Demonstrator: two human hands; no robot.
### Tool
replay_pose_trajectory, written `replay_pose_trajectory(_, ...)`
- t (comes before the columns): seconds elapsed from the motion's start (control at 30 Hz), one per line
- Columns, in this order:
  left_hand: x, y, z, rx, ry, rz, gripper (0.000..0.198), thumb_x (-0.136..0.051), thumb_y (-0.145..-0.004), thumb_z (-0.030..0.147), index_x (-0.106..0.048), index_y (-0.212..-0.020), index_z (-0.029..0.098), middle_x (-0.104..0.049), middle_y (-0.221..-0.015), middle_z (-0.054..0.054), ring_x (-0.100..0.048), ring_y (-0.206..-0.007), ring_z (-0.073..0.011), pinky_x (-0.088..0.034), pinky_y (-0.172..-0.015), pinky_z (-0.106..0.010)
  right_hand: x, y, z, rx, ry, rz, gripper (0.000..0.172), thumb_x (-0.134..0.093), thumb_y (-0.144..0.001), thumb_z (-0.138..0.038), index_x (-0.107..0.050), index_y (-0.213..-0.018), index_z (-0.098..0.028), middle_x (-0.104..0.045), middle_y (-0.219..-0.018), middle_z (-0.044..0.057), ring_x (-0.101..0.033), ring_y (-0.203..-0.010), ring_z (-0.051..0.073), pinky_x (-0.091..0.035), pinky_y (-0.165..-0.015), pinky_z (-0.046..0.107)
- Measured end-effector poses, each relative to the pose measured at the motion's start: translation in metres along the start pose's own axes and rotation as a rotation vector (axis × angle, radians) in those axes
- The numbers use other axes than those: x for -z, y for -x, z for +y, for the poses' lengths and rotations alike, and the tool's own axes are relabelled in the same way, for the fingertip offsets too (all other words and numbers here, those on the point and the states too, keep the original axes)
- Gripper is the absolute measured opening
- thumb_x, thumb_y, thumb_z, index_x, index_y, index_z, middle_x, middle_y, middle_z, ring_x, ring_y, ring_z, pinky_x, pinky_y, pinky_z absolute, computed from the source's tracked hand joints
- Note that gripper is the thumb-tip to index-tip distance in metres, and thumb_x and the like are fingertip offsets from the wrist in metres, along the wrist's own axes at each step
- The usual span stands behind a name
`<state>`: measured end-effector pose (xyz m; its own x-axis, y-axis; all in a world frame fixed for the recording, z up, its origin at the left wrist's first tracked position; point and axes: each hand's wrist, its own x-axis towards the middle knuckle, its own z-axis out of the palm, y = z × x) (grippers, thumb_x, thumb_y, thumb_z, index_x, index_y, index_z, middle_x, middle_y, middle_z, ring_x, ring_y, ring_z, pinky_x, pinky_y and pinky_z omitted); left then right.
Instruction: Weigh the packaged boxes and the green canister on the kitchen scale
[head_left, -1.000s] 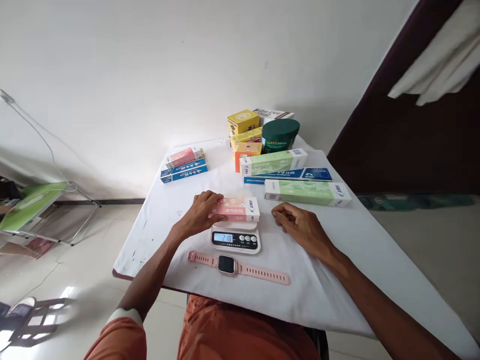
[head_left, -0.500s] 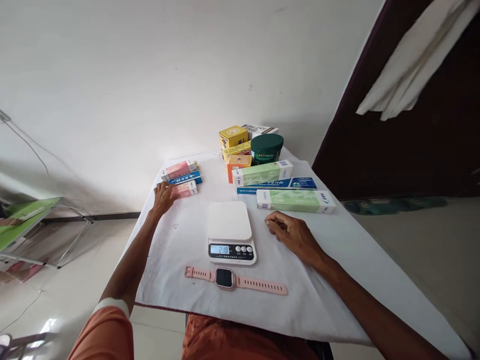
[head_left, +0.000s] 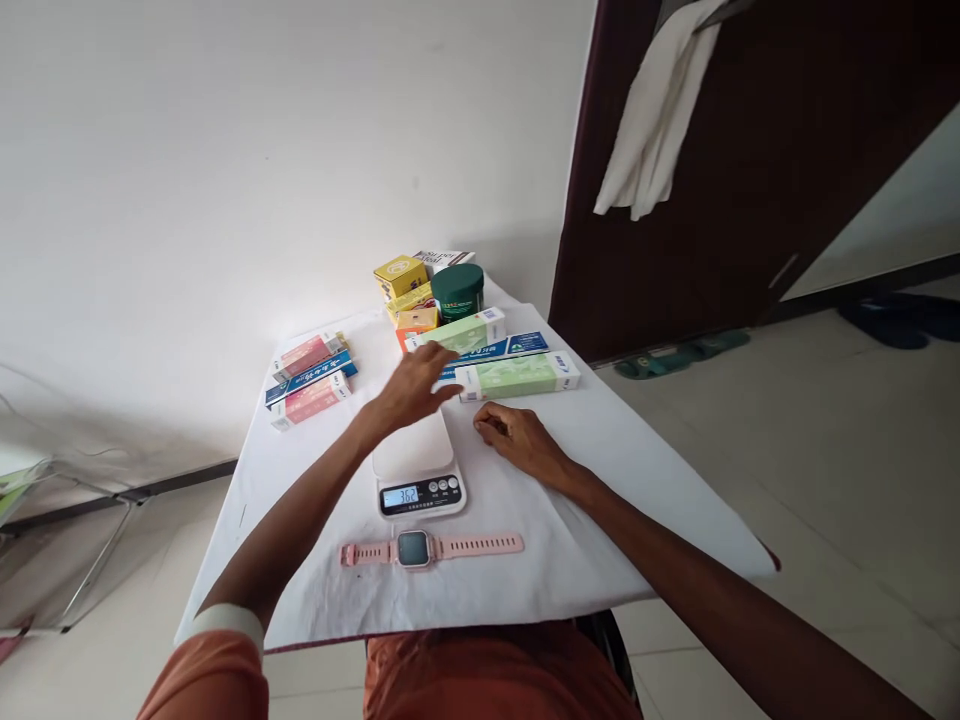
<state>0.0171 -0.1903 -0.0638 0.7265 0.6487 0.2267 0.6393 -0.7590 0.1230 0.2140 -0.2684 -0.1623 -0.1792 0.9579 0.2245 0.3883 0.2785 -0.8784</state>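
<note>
My left hand [head_left: 417, 384] reaches over the far part of the white kitchen scale [head_left: 412, 450], thumb and fingers apart, with nothing held. It is near the left end of a green-and-white toothpaste box [head_left: 517, 376]. The scale's lit display shows digits. To its right, my right hand [head_left: 519, 438] rests on the cloth, fingers curled in; whether anything is inside is hidden. In front of the scale lies a smartwatch [head_left: 412, 548] with a pink strap. Two pink boxes [head_left: 309, 402] with a blue box [head_left: 310, 376] between them lie at the left.
Behind the hands stand a dark green tub [head_left: 457, 290], a yellow box [head_left: 400, 276], an orange box [head_left: 417, 322] and another green box [head_left: 469, 330] near a blue toothpaste box [head_left: 529, 343]. A white cloth covers the table [head_left: 600, 480]. Slippers [head_left: 679, 358] lie on the floor at the right.
My left hand has left the pink box and moved right, over the scale. The display reading has changed. The view has turned to the right; my right hand stays beside the scale.
</note>
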Motion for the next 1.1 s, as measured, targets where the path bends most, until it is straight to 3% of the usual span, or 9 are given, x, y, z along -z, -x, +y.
replay_pose_trajectory(0.13, -0.034, -0.062, 0.038, -0.024, -0.096, -0.216, 0.036, -0.064, -0.095, 0.031, -0.058, -0.128, 0.019, -0.060, -0.127, -0.016, -0.058, -0.122, -0.0328, -0.048, -0.100, -0.049, -0.002, -0.002, 0.004, 0.044, 0.011, 0.012, 0.019, -0.050, -0.089, -0.033, -0.055, -0.074, -0.023, -0.060, -0.065, -0.002, -0.054, -0.062, 0.015, -0.041, -0.066, 0.029)
replay_pose_trajectory(0.27, -0.059, -0.094, 0.049, 0.002, -0.180, -0.216, 0.047, -0.074, -0.089, 0.039, -0.056, -0.125, 0.016, -0.056, -0.132, -0.020, -0.053, -0.126, -0.0373, -0.046, -0.100, -0.051, -0.003, -0.004, 0.008, 0.063, 0.048, 0.005, 0.017, -0.051, -0.089, -0.028, -0.054, -0.074, -0.022, -0.061, -0.066, -0.002, -0.055, -0.062, 0.015, -0.040, -0.068, 0.029)
replay_pose_trajectory(0.53, -0.068, -0.086, 0.051, -0.161, -0.293, -0.204, 0.053, -0.078, -0.085, 0.024, -0.055, -0.131, 0.019, -0.052, -0.142, -0.020, -0.052, -0.129, -0.0362, -0.042, -0.103, -0.048, -0.007, -0.004, 0.014, 0.087, 0.182, 0.006, 0.019, -0.051, -0.092, -0.022, -0.059, -0.075, -0.021, -0.070, -0.075, 0.003, -0.061, -0.069, 0.018, -0.040, -0.071, 0.030)
replay_pose_trajectory(0.63, -0.066, -0.082, 0.050, -0.148, -0.276, -0.211, 0.061, -0.082, -0.082, 0.025, -0.053, -0.135, 0.022, -0.052, -0.141, -0.020, -0.051, -0.129, -0.0374, -0.044, -0.102, -0.049, -0.009, -0.004, 0.014, 0.117, 0.195, 0.008, 0.019, -0.051, -0.092, -0.021, -0.060, -0.074, -0.021, -0.070, -0.074, 0.003, -0.060, -0.068, 0.018, -0.040, -0.070, 0.030)
replay_pose_trajectory(0.83, -0.072, -0.080, 0.050, -0.031, -0.247, -0.175, 0.046, -0.077, -0.086, 0.028, -0.054, -0.124, 0.017, -0.056, -0.128, -0.019, -0.054, -0.122, -0.0361, -0.048, -0.097, -0.048, -0.009, -0.005, 0.015, 0.105, 0.205, 0.022, 0.022, -0.054, -0.090, -0.018, -0.060, -0.069, -0.021, -0.070, -0.071, 0.003, -0.060, -0.067, 0.018, -0.040, -0.069, 0.031)
replay_pose_trajectory(1.1, -0.066, -0.089, 0.048, 0.009, -0.169, -0.177, 0.055, -0.086, -0.076, 0.028, -0.051, -0.118, 0.018, -0.054, -0.127, -0.017, -0.053, -0.120, -0.0350, -0.047, -0.097, -0.048, -0.008, -0.005, 0.012, 0.115, 0.173, 0.012, 0.021, -0.052, -0.090, -0.016, -0.055, -0.070, -0.021, -0.065, -0.070, 0.001, -0.055, -0.064, 0.015, -0.036, -0.067, 0.029)
